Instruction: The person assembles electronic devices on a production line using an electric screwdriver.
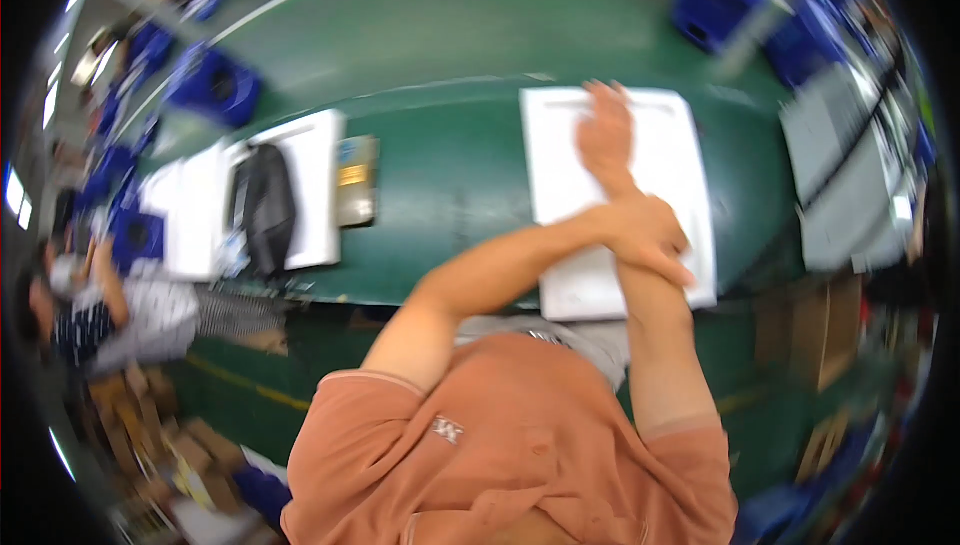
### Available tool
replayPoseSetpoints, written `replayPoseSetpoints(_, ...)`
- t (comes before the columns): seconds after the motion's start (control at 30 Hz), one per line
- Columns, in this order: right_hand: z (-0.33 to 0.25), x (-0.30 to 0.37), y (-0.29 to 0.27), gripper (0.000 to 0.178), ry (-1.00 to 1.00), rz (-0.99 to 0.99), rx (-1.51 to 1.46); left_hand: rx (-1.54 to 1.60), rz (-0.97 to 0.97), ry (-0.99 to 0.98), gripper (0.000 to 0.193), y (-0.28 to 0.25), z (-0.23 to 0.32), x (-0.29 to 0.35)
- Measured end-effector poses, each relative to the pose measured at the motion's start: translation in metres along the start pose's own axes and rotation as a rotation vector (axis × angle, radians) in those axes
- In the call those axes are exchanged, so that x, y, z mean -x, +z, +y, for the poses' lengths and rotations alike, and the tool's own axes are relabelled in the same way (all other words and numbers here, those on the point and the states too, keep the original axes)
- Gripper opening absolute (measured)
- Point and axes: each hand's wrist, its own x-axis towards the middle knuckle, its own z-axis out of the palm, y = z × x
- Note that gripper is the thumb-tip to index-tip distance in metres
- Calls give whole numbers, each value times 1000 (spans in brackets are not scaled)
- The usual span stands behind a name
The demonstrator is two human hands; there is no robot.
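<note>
My left hand (pixel 648 233) is wrapped round my right forearm (pixel 655 320), just below the wrist, its thumb lying across the arm. My right hand (pixel 605 135) stretches out past it over a white flat panel (pixel 570 290). The fingers of that hand look extended and hold nothing, though motion blurs them. The panel lies on the green table (pixel 450 175) straight in front of me, partly covered by both arms.
Left on the table are a small box with a yellow patch (pixel 356 183), a black bag (pixel 270 205) and more white panels (pixel 325 155). A grey panel-like object (pixel 845 175) stands at the right. Blue bins (pixel 212 85) sit beyond, and a person (pixel 110 305) is at the far left.
</note>
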Motion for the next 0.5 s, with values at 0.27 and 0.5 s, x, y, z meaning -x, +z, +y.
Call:
replayPoseSetpoints(0.27, -6, 0, -7, 54, 20, -190, 148, -28, 352, 15, 65, 36, 5, 5)
replayPoseSetpoints(0.5, 7, 4, -12, 55, -7, -257, 203, 352, 756, -122, 42, -46, -58, 95)
